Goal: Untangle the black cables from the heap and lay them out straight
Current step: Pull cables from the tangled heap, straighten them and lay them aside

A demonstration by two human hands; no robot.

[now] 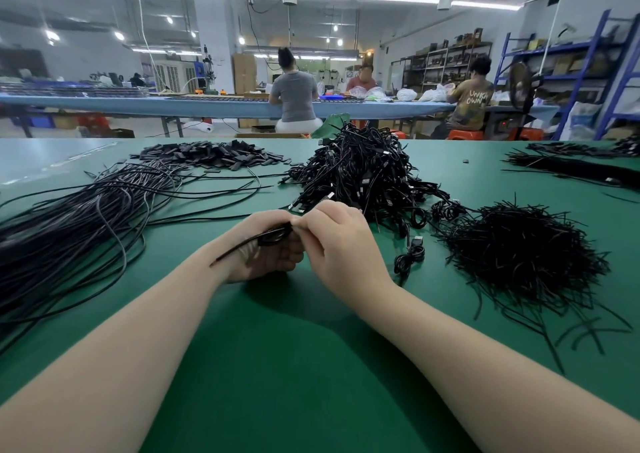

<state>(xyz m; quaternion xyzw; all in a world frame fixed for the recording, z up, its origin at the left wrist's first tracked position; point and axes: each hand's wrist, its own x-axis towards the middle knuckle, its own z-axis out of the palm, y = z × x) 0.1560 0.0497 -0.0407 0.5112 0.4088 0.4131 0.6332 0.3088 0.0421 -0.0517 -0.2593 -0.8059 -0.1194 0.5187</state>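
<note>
1. Green mat (311, 366) covers the table; both bare forearms reach over it and the hands meet at its middle.
2. Left hand (266, 245) is palm-up, fingers curled closed around a small coiled cable (273, 236). One flat black end of the coil sticks out back across the left wrist.
3. Right hand (336, 241) is knuckles-up, thumb and fingertips (301, 222) pinched shut on the top edge of the same coil, touching the left fingertips.
4. Heap (363, 175) of tangled black cables with plugs rises just beyond the right knuckles, on the mat.
5. Straight cables (86, 224) lie to the left of the left fingers, fanned out in long loose strands that run toward the mat's near-left edge.
6. Ties (519, 255), short black strips in a bristly mound, lie to the right of the right hand, apart from it.
7. One loose coil (410, 257) with a USB plug lies between the right wrist and the ties.
8. Flat black tabs (207, 155) form a low pile well beyond the left fingers.
9. Another black bundle (571, 167) lies far right, well beyond the ties.
10. Background: three people sit at a blue bench (207, 106).
</note>
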